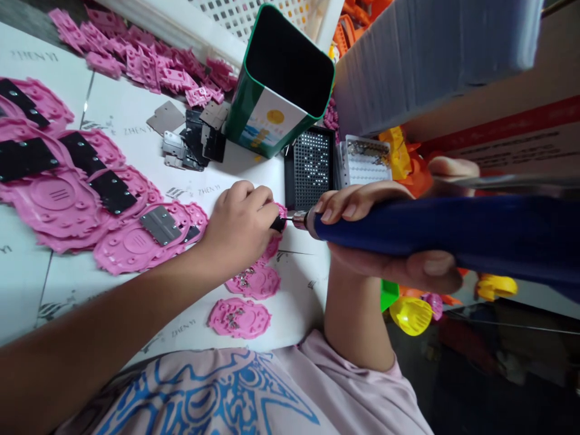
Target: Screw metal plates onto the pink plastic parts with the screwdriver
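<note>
My right hand (389, 235) is wrapped round a blue electric screwdriver (435, 232), its metal tip (296, 220) pointing left. My left hand (240, 223) is curled closed over a pink plastic part (274, 241) on the white table, fingers pinching right at the screwdriver tip. What the fingertips pinch is hidden. Two more pink parts (254, 281) (239, 317) with small metal pieces on them lie just below that hand.
Pink parts with black and grey plates (109, 190) lie at left. Loose metal plates (190, 136) sit near a green tin (281, 84). A black screw tray (310, 166) and a white tray (365, 160) stand behind the tip. Yellow and orange parts (410, 314) lie right.
</note>
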The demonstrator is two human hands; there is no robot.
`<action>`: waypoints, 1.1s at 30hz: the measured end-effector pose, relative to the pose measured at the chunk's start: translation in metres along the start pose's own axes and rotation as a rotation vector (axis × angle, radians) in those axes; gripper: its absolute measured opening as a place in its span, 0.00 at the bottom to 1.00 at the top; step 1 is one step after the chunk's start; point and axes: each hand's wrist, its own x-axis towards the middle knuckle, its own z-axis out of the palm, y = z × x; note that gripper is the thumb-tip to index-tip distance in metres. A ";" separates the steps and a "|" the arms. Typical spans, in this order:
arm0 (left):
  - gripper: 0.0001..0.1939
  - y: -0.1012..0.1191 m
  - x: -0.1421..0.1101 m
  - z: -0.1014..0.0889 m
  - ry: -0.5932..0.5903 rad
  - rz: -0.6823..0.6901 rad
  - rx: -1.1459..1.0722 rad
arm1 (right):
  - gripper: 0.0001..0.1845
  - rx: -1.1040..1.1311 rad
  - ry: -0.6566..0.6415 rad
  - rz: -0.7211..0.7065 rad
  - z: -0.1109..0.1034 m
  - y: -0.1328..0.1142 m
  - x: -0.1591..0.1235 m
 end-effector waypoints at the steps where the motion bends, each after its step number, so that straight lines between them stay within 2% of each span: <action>1: 0.05 -0.001 0.001 0.000 -0.005 0.003 0.001 | 0.16 -0.008 0.007 -0.003 0.001 0.000 0.000; 7: 0.09 -0.007 0.002 -0.002 -0.046 0.053 -0.035 | 0.20 0.034 0.165 -0.031 -0.002 0.005 0.006; 11: 0.12 -0.006 -0.003 -0.005 -0.050 0.048 -0.029 | 0.22 0.028 0.437 -0.127 -0.016 0.009 0.025; 15: 0.20 -0.001 -0.006 -0.008 -0.066 0.043 0.047 | 0.20 -0.003 0.625 -0.037 -0.026 0.017 0.042; 17: 0.23 0.000 -0.007 -0.009 -0.087 0.029 0.073 | 0.21 -0.009 0.661 0.008 -0.030 0.022 0.046; 22: 0.19 0.000 -0.007 -0.010 -0.098 0.030 0.078 | 0.21 -0.002 0.689 0.052 -0.036 0.030 0.045; 33: 0.25 -0.005 -0.008 -0.012 -0.185 0.197 -0.053 | 0.21 0.014 0.677 0.064 -0.036 0.032 0.044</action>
